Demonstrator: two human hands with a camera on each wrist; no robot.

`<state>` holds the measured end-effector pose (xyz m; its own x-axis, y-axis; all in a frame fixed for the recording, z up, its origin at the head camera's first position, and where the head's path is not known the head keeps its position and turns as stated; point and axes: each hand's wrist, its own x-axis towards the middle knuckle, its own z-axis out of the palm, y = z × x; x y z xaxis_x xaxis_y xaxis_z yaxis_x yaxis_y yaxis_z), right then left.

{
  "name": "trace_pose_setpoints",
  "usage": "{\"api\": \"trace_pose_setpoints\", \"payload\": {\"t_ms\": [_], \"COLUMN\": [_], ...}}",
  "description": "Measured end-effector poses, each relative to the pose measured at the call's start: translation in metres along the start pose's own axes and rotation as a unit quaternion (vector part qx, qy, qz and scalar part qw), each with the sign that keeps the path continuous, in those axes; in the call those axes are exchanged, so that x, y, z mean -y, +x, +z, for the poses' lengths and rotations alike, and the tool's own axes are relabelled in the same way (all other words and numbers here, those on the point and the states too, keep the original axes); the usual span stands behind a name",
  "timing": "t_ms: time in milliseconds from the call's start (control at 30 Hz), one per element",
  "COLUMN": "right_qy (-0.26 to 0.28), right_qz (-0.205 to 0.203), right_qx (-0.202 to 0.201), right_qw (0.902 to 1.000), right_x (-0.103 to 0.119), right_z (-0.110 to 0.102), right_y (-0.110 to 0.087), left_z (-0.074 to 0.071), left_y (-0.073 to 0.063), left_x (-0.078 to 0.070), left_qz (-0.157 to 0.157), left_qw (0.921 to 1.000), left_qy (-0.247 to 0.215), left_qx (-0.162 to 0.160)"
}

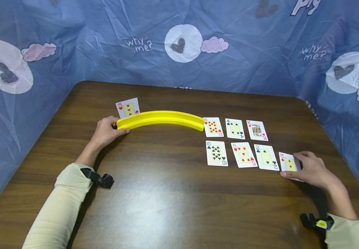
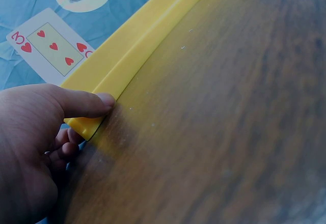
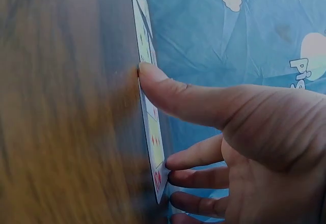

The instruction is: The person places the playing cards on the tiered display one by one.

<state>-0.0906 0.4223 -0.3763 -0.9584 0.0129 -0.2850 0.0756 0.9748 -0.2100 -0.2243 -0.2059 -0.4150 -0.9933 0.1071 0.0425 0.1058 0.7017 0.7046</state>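
Before me stretches a dark brown wood-grain tabletop point(image 1: 154, 207) with rounded far corners and a pale patch of glare toward my side. A long, curved, bright yellow plastic card holder point(image 1: 160, 117) sits on it left of the cards, its right end meeting the edge of a white-bordered ten of hearts point(image 1: 213, 127). To the right of that card I have a black four point(image 1: 235, 129) and a red king point(image 1: 257, 130), all face up. Nearer me runs a second face-up row: ten of clubs point(image 1: 216, 153), five of hearts point(image 1: 244, 155), black two point(image 1: 266, 157) and, just beside it, the three of diamonds point(image 1: 289, 164), whose flatness I can't tell.
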Motion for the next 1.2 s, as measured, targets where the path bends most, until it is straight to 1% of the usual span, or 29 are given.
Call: {"api": "trace_pose_setpoints", "payload": {"t_ms": [133, 233, 433, 600, 900, 1000, 1200], "right_qy": [0.002, -0.003, -0.001, 0.002, 0.008, 0.018, 0.034], "right_qz": [0.011, 0.002, -0.006, -0.004, -0.003, 0.001, -0.012], "right_qx": [0.003, -0.003, 0.002, 0.005, -0.005, -0.004, -0.007], "right_qw": [0.9999, 1.0000, 1.0000, 1.0000, 1.0000, 0.9998, 0.9993], "right_x": [0.000, -0.002, -0.003, -0.003, -0.003, -0.004, -0.007], "right_z": [-0.001, -0.003, -0.010, -0.011, -0.010, -0.009, -0.002], "right_y": [0.000, 0.002, 0.004, 0.003, 0.009, 0.011, 0.011], "left_z": [0.000, 0.001, 0.000, 0.000, 0.002, 0.002, 0.002], "left_y": [0.000, 0.002, 0.006, 0.006, 0.004, 0.004, 0.002], "left_x": [0.000, -0.001, -0.003, -0.003, -0.001, -0.001, 0.000], "left_qz": [0.001, 0.003, 0.002, -0.002, 0.011, 0.006, -0.006], "left_qw": [1.0000, 1.0000, 0.9999, 1.0000, 0.9997, 0.9999, 1.0000], "left_qy": [0.002, 0.002, -0.002, 0.000, 0.005, 0.004, 0.000], "left_qx": [-0.002, -0.006, -0.011, -0.010, -0.019, -0.016, -0.002]}}
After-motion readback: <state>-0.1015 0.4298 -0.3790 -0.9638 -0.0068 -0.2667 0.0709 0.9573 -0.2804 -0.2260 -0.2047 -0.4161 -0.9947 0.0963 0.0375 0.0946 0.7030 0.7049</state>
